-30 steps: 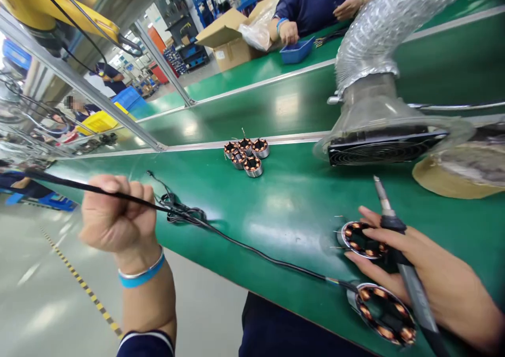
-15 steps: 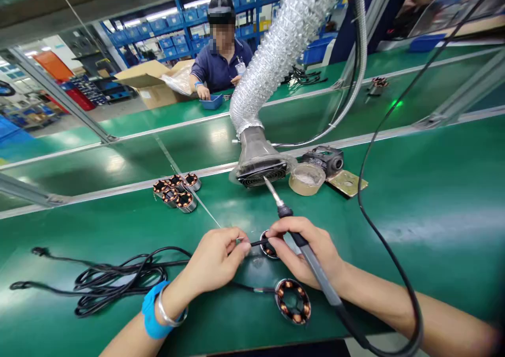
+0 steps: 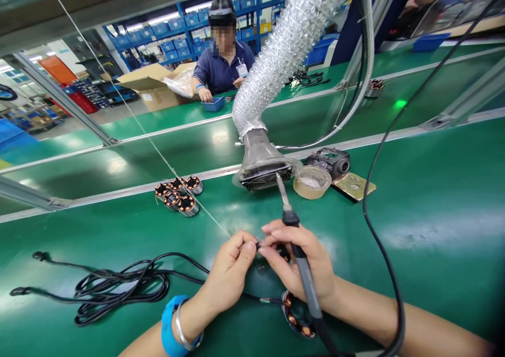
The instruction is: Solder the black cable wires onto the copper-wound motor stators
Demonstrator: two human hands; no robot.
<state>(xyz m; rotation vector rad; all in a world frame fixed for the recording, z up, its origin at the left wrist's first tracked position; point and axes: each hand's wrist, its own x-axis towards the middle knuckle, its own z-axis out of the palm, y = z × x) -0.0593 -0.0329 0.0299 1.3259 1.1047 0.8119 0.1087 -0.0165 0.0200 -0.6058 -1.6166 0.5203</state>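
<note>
left hand [image 3: 229,267] grip: pinches wire end | right hand [image 3: 300,265] grip: holds one soldering iron [image 3: 300,257] | four stators [image 3: 179,192] grouped

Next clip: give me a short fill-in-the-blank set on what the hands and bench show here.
1. The right hand holds a soldering ____ with its tip pointing up and away.
2. The left hand wears a ____ wristband.
3. The black cable lies coiled on the ____ bench.
4. A cluster of ____ stators sits near the fume duct.

Missing words: iron; blue; green; four
</note>
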